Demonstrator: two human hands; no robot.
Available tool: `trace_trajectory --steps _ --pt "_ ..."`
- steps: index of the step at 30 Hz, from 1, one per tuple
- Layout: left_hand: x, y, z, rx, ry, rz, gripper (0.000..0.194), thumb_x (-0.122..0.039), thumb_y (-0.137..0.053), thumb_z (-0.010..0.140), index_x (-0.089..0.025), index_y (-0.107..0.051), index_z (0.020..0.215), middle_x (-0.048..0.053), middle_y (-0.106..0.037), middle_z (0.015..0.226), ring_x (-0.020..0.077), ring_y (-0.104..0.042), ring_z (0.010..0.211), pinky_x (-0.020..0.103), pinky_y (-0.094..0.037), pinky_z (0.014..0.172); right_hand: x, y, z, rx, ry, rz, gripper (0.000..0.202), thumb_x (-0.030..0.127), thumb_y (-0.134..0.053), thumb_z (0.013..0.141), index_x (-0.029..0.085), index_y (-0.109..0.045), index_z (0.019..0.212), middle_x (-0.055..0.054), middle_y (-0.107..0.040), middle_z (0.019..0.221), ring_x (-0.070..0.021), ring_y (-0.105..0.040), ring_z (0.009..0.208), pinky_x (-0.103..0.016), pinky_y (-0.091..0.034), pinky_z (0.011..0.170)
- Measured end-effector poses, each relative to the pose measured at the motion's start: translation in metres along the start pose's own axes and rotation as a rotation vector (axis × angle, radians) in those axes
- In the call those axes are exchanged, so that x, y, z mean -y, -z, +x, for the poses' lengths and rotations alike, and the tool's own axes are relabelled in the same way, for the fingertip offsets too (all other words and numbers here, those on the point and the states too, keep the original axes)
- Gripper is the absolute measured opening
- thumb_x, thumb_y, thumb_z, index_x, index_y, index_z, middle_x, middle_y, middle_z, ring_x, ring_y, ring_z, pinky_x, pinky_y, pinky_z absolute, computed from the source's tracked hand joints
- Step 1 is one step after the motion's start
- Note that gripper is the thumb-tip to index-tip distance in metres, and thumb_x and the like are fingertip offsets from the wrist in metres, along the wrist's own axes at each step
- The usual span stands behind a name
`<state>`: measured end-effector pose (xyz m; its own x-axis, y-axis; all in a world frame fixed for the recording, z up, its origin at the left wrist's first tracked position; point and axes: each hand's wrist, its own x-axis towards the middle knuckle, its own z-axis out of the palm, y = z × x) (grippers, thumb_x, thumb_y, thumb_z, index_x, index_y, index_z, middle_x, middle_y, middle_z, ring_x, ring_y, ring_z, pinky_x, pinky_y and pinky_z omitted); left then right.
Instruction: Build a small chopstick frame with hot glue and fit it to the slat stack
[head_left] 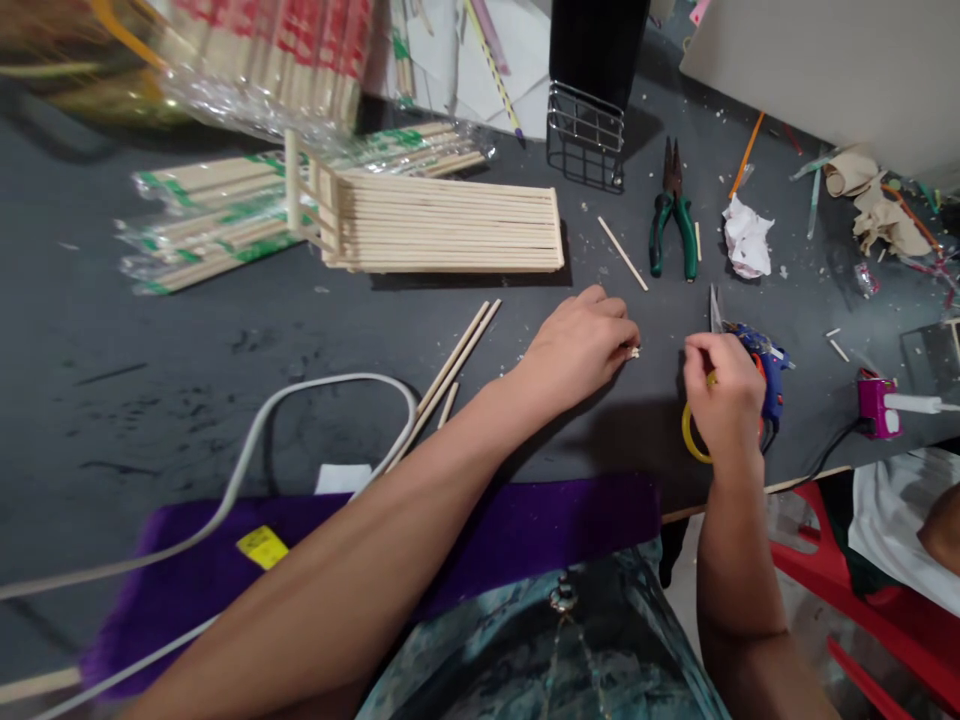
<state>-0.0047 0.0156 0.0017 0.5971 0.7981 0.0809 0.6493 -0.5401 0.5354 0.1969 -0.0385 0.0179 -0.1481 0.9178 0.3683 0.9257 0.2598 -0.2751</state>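
Note:
My left hand (589, 340) rests near the middle of the dark table, fingers curled, with a small pale scrap (634, 352) at its fingertips. My right hand (724, 375) is closed above the scissors (697, 435) with yellow and red handles; what it holds, if anything, is hidden. Beside it lies a blue glue gun (772, 390), partly covered. A small bed-like frame of wooden sticks (450, 225) stands beyond my left forearm. Loose sticks (450, 365) lie close to that forearm. Farther back are green-handled pliers (673, 225) and a short stick (622, 253).
Wrapped chopsticks (225, 215) lie at the back left. A black wire holder (585, 130) and crumpled paper (748, 238) sit farther back. A white cable (262, 420) loops at left. A purple adapter (877, 405) and a seated person (907, 520) are at right.

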Motion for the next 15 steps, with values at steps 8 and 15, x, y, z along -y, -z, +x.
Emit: trace_trajectory --steps 8,15 --pt "0.008 -0.007 0.001 -0.032 -0.054 0.027 0.017 -0.023 -0.061 0.094 -0.016 -0.077 0.094 0.009 -0.068 0.090 0.0255 -0.054 0.090 0.036 -0.045 0.079 -0.031 0.049 -0.056 -0.116 -0.375 -0.070 0.027 0.039 -0.061 0.092 0.022 -0.059 0.071 0.003 -0.060 0.064 -0.0114 -0.050 0.053 -0.025 -0.041 0.057" --pt "0.012 -0.010 0.003 -0.030 -0.064 0.034 0.014 -0.022 -0.064 0.091 -0.017 -0.077 0.092 0.008 -0.069 0.089 0.0251 -0.054 0.090 0.036 -0.045 0.079 -0.057 0.039 -0.054 -0.128 -0.562 -0.201 0.034 0.046 -0.050 0.097 0.018 -0.068 0.105 -0.013 -0.070 0.101 -0.0263 -0.064 0.095 -0.040 -0.048 0.088"
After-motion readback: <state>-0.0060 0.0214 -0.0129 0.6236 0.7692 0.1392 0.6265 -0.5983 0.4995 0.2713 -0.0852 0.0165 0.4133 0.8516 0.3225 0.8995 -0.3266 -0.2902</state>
